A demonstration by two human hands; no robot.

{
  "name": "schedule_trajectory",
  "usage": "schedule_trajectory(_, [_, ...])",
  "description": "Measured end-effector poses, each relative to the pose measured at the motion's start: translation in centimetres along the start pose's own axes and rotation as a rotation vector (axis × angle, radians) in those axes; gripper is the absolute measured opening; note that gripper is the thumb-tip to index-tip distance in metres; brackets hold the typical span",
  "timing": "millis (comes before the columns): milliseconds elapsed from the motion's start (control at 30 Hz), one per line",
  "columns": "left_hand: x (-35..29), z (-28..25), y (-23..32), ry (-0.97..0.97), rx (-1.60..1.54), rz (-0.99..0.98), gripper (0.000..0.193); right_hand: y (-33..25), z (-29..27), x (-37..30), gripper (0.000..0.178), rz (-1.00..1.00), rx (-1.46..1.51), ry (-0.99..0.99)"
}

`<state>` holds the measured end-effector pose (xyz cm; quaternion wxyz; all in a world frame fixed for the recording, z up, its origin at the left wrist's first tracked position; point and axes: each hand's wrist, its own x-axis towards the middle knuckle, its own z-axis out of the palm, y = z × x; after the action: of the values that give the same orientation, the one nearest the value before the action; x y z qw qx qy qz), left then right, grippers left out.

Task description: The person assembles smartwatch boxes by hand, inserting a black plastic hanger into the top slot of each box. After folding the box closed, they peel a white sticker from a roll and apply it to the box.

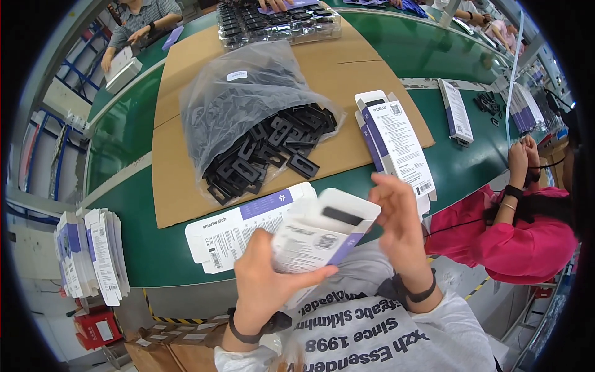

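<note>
My left hand (260,285) is closed round a white and purple carton (305,245), tilted above the table's front edge. Its top end is open, and a black piece (342,214) shows just inside. Beside that open end is my right hand (400,223), fingers apart and nothing in it. Under and behind the held carton, a flattened carton (214,242) lies on the green table. Farther back, a grey plastic bag (232,93) spills many black plastic frames (303,165) onto a cardboard sheet (170,195).
Several cartons (406,146) lie right of the bag. Flat carton stacks (102,254) stand at the table's left edge. A clear tray of black pieces (279,28) is at the back. A co-worker in pink (527,239) sits at right; another person (149,25) handles a white box, far left.
</note>
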<state>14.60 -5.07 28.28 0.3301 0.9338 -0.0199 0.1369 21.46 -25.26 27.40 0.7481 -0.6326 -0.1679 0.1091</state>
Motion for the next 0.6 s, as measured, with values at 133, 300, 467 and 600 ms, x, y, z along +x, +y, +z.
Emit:
schedule_trajectory(133, [-0.1, 1.8, 0.6, 0.095, -0.755, -0.303, 0.058, 2.3, 0.9, -3.3, 0.040, -0.142, -0.298, -0.159])
schedule_trajectory(300, [-0.9, 4.6, 1.2, 0.040, -0.525, -0.242, 0.036, 1.8, 0.0, -3.4, 0.025, -0.089, -0.695, 0.027])
schedule_trajectory(467, [-0.3, 5.4, 2.2, 0.034, -0.578, -0.247, 0.024, 1.4, -1.7, -2.1, 0.017, 0.000, -0.654, 0.192])
schedule_trajectory(600, [2.1, 5.9, 3.5, 0.098, -0.393, -0.363, 0.034, 0.6, -4.2, -0.4, 0.055, -0.418, -1.286, 0.483])
